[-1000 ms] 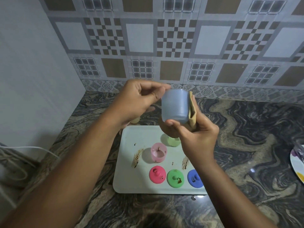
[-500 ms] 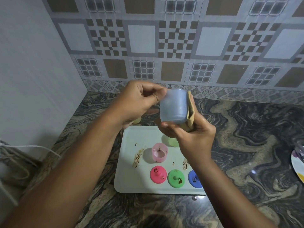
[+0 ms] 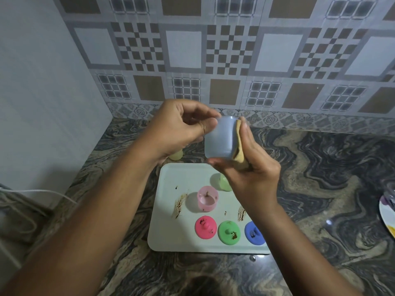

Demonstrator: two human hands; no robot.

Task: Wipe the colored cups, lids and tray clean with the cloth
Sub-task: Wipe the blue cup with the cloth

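The fingers (image 3: 204, 128) of the left hand (image 3: 177, 129) are curled together and pinched on the upper edge of the blue cup (image 3: 219, 139). The cup is held in the air between both hands, above the far end of the white tray (image 3: 168, 231). The right hand (image 3: 254, 176) is closed round the tan cloth (image 3: 239, 142). Its fingers are laid along the cloth and press it against the cup's right wall, while the thumb is hooked under the cup's lower edge. Which end of the cup is open cannot be told. A dark stain is seen on the cloth near the cup's base.

The step in hand is judged to be the wiping of the blue cup's outer wall, early in the task. On the tray, brown specks are seen on the pink cup (image 3: 207, 198), the pink lid (image 3: 205, 227), the green lid (image 3: 229, 232) and the blue lid (image 3: 253, 232). The green cup (image 3: 224, 183) is half hidden behind the right hand. Two brown smears (image 3: 180, 205) are left on the tray itself. A pale yellow piece (image 3: 176, 155) stands on the marble counter (image 3: 320, 189), just beyond the tray and mostly hidden by the left wrist.

Next, the cup would probably need to be turned by the left fingertips so that unwiped wall is brought against the cloth. A clean fold should be found first, so that the stain is not spread back.
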